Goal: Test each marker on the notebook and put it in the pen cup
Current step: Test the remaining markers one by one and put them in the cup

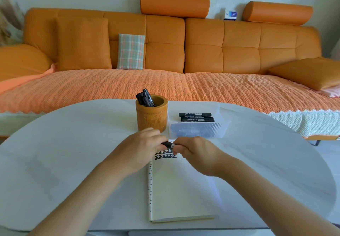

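A black marker is held level between both hands, just above the top of the open notebook. My left hand grips one end and my right hand grips the other. Black test marks fill the top of the page beneath my fingers. Behind my left hand stands the wooden pen cup with several black markers sticking out of it. More black markers lie in a clear plastic box to the right of the cup.
Everything rests on a white round table. An orange sofa with cushions runs along the far side, close behind the table's edge.
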Action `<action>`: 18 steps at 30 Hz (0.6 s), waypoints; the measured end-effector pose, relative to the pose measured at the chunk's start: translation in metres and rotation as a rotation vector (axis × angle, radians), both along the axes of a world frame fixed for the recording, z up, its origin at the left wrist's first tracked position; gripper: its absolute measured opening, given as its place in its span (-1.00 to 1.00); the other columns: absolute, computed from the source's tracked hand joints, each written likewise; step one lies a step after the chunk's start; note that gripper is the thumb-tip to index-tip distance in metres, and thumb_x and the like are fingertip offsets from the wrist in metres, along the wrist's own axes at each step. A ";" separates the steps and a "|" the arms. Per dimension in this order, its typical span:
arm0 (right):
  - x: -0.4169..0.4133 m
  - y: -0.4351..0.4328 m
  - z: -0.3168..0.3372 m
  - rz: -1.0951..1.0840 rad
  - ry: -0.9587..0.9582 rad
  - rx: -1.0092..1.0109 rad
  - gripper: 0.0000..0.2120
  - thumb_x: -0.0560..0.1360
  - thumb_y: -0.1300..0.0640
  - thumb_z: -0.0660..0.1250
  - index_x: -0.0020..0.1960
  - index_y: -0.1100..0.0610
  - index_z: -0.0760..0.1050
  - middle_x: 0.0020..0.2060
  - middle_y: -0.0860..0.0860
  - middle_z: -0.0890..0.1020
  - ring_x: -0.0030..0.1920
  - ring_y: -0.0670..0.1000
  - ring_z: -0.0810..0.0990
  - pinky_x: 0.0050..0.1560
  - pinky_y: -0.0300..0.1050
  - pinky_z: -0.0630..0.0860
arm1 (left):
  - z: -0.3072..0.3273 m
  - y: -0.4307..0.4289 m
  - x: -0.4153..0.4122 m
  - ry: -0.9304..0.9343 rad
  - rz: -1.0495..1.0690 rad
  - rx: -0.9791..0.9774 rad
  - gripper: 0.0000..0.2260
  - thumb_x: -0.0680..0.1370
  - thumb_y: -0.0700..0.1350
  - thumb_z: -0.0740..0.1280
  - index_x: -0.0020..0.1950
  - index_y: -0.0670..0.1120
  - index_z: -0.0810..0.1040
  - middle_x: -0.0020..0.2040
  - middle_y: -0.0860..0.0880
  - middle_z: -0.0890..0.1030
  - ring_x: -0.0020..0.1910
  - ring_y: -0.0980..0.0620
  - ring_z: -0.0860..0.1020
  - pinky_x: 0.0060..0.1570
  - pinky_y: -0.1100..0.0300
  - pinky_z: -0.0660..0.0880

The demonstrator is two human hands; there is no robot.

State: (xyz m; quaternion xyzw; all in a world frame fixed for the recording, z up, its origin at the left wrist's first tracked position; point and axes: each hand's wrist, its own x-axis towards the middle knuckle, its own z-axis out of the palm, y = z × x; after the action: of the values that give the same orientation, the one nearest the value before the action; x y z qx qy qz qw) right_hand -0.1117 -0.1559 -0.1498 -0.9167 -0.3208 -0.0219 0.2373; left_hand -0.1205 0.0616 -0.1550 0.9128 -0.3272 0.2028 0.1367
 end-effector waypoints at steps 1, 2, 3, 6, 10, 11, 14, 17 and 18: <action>0.001 -0.002 -0.001 0.022 -0.118 -0.057 -0.70 0.67 -0.09 0.06 -0.08 -0.02 0.48 -0.28 -0.11 0.56 -0.25 0.02 0.52 -0.27 0.00 0.47 | -0.001 0.000 0.000 0.080 0.023 -0.027 -0.85 0.59 -0.02 0.29 -0.05 -0.07 0.58 -0.23 0.08 0.44 -0.21 0.12 0.41 -0.27 0.08 0.46; 0.004 -0.005 -0.003 0.032 -0.296 -0.140 -0.67 0.66 -0.10 0.05 -0.07 0.01 0.50 -0.29 -0.09 0.57 -0.31 0.03 0.52 -0.36 0.00 0.44 | -0.002 0.003 0.001 0.176 0.056 -0.069 -0.83 0.61 -0.01 0.26 -0.03 -0.06 0.58 -0.21 0.07 0.48 -0.19 0.11 0.45 -0.19 0.05 0.48; 0.006 -0.009 -0.005 0.039 -0.444 -0.217 -0.66 0.64 -0.10 0.04 -0.07 0.03 0.52 -0.31 -0.09 0.57 -0.35 0.05 0.52 -0.45 -0.04 0.40 | -0.001 0.009 0.002 0.276 0.102 -0.108 -0.82 0.62 0.00 0.23 -0.02 -0.04 0.59 -0.17 0.07 0.52 -0.15 0.12 0.49 -0.12 0.03 0.48; 0.012 -0.025 -0.005 0.039 -0.531 -0.232 -0.65 0.61 -0.09 0.05 -0.04 0.04 0.55 -0.28 -0.08 0.57 -0.33 0.07 0.56 -0.47 -0.05 0.42 | -0.001 0.036 0.008 0.399 0.194 -0.198 -0.82 0.61 0.01 0.24 0.03 0.04 0.63 -0.07 0.12 0.60 -0.06 0.19 0.53 0.02 0.09 0.49; 0.011 -0.034 -0.006 -0.021 -0.318 -0.100 -0.62 0.63 -0.12 0.04 0.11 0.03 0.56 -0.11 -0.09 0.49 -0.21 0.07 0.55 -0.26 0.05 0.50 | -0.012 0.051 0.010 0.343 0.275 -0.230 -0.87 0.59 0.01 0.30 0.03 0.08 0.64 -0.11 0.14 0.55 -0.11 0.19 0.51 -0.06 0.14 0.47; 0.010 -0.034 -0.007 -0.030 -0.251 -0.076 -0.66 0.65 -0.09 0.08 0.20 0.01 0.55 -0.07 -0.11 0.45 -0.16 0.05 0.55 -0.18 0.05 0.52 | -0.015 0.049 0.009 0.330 0.298 -0.217 -0.85 0.58 0.02 0.31 0.07 0.08 0.64 -0.10 0.15 0.54 -0.13 0.19 0.51 -0.07 0.14 0.47; 0.009 -0.031 -0.008 -0.065 -0.111 0.037 -0.63 0.66 0.03 0.18 0.46 -0.07 0.37 -0.05 -0.17 0.43 -0.11 -0.06 0.51 -0.04 -0.11 0.50 | -0.023 0.044 0.010 0.289 0.384 -0.164 -0.79 0.59 0.08 0.26 0.17 0.14 0.59 -0.03 0.20 0.51 -0.12 0.18 0.48 -0.08 0.13 0.50; 0.004 -0.027 -0.003 -0.071 0.023 0.238 -0.69 0.63 0.14 0.24 0.25 -0.23 0.40 -0.09 -0.13 0.50 -0.24 -0.04 0.51 -0.20 -0.22 0.50 | -0.028 0.044 0.011 0.246 0.445 -0.136 -0.81 0.58 0.07 0.26 0.16 0.19 0.57 -0.06 0.20 0.49 -0.07 0.12 0.46 -0.13 0.13 0.49; 0.003 -0.026 -0.002 -0.066 0.070 0.302 -0.74 0.62 0.19 0.24 0.13 -0.19 0.45 -0.10 -0.09 0.51 -0.26 -0.01 0.52 -0.26 -0.15 0.56 | -0.030 0.044 0.011 0.241 0.445 -0.133 -0.83 0.57 0.07 0.28 0.13 0.19 0.59 -0.08 0.19 0.48 -0.03 0.11 0.45 -0.13 0.12 0.49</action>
State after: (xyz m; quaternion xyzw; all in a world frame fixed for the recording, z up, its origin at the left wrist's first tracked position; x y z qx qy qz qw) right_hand -0.1089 -0.1817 -0.1520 -0.8809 -0.2750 -0.0457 0.3825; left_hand -0.1092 0.1054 -0.1848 0.9689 -0.0858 0.1385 0.1863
